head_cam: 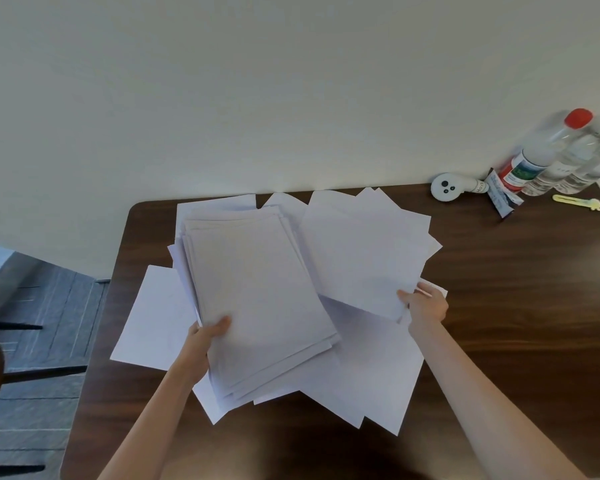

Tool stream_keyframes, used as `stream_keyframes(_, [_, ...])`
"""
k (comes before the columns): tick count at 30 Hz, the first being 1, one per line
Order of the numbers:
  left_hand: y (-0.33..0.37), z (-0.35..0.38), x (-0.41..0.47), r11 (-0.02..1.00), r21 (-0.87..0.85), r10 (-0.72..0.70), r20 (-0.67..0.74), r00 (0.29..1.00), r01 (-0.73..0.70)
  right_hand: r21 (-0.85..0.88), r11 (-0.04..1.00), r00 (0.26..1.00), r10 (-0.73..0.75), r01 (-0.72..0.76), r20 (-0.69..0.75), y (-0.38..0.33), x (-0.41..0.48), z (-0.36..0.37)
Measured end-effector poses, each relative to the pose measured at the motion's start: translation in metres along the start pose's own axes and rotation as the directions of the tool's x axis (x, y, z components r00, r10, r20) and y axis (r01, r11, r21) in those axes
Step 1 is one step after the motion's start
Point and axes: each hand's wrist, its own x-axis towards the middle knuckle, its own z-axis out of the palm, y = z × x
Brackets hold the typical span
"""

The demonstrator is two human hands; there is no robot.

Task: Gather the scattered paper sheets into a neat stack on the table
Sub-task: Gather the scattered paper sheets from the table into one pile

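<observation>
A thick stack of white paper sheets (253,289) is held tilted above the dark wooden table (516,306); my left hand (205,337) grips its near left edge, thumb on top. My right hand (426,303) pinches the near corner of a loose fan of sheets (364,247) lying to the right of the stack. More loose sheets lie spread underneath: one at the left (153,317) and several at the near right (378,375). A few sheet corners poke out behind the stack near the wall.
At the table's far right corner stand clear plastic bottles (548,157), one with a red cap, beside a round white device (445,188), a small dark packet (503,199) and a yellow clip (577,201). A grey tiled floor (39,323) lies past the table's left edge.
</observation>
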Motion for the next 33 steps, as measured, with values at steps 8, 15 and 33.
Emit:
stream_keyframes(8, [0.001,0.013,0.0,1.0,0.01,0.012,0.032,0.999,-0.012,-0.332,0.936,0.773,0.296,-0.118,0.561,0.012,-0.009,-0.014])
stream_keyframes(15, [0.001,0.011,0.001,1.0,0.026,0.003,0.041,0.999,-0.004,-0.228,0.971,0.929,0.019,0.071,0.369,0.004,0.005,-0.015])
stream_keyframes(33, [0.006,0.032,0.019,0.999,0.035,-0.021,0.073,0.997,0.018,-0.461,0.828,0.89,-0.095,0.319,0.445,0.005,0.015,0.02])
